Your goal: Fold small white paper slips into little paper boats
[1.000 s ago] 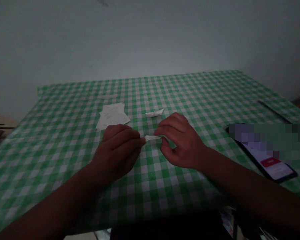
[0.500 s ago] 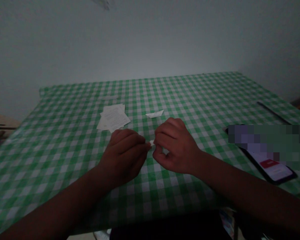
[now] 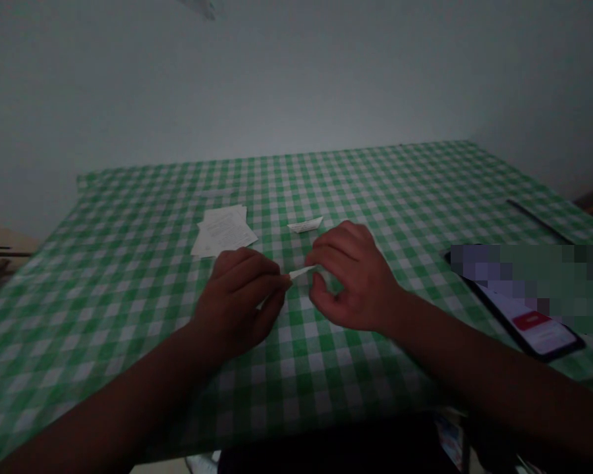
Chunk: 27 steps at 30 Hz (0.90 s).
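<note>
A small folded piece of white paper (image 3: 300, 272) is pinched between the thumb and fingertips of my left hand (image 3: 242, 299), above the tablecloth. It narrows to a point towards my right hand (image 3: 356, 280), whose thumb and fingers are apart. The index finger of that hand is at the paper's tip; whether it touches cannot be made out. Just beyond my hands lies another folded paper (image 3: 305, 226), boat-like in outline with printed lines. A loose stack of printed paper sheets (image 3: 225, 230) rests beyond my left hand.
A green and white checked tablecloth (image 3: 143, 276) covers the table, which meets a pale wall (image 3: 296, 79) at the back. On the right lies a phone (image 3: 538, 329) with its screen lit, partly blurred out. A thin dark rod-like thing (image 3: 538, 220) lies beyond it.
My right hand has moved slightly up and right, and its thumb and fingers have parted. More of the folded paper shows between my hands. The left hand still pinches it.
</note>
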Motion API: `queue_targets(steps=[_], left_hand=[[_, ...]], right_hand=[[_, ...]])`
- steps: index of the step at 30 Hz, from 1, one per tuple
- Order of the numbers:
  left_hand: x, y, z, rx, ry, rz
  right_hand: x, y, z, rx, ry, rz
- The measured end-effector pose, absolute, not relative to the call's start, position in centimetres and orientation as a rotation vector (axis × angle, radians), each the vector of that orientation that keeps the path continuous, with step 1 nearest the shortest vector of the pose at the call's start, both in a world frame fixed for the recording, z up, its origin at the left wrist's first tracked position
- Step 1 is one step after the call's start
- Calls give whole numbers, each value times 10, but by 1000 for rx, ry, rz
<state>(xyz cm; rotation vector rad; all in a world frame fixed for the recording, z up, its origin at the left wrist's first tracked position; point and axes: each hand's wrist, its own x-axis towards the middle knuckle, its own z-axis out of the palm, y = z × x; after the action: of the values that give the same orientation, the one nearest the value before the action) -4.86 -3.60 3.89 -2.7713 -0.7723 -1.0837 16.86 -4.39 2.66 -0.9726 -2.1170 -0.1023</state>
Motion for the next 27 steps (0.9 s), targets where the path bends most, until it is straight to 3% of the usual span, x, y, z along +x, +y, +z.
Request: queue_targets(steps=[12, 27], left_hand=[[-51, -32, 36, -2753, -807, -1153], [-58, -22, 28, -2622, -773, -1011]], right_hand=[[183, -25, 18, -1181, -2111, -131], [172, -44, 25, -1068, -1947, 379]])
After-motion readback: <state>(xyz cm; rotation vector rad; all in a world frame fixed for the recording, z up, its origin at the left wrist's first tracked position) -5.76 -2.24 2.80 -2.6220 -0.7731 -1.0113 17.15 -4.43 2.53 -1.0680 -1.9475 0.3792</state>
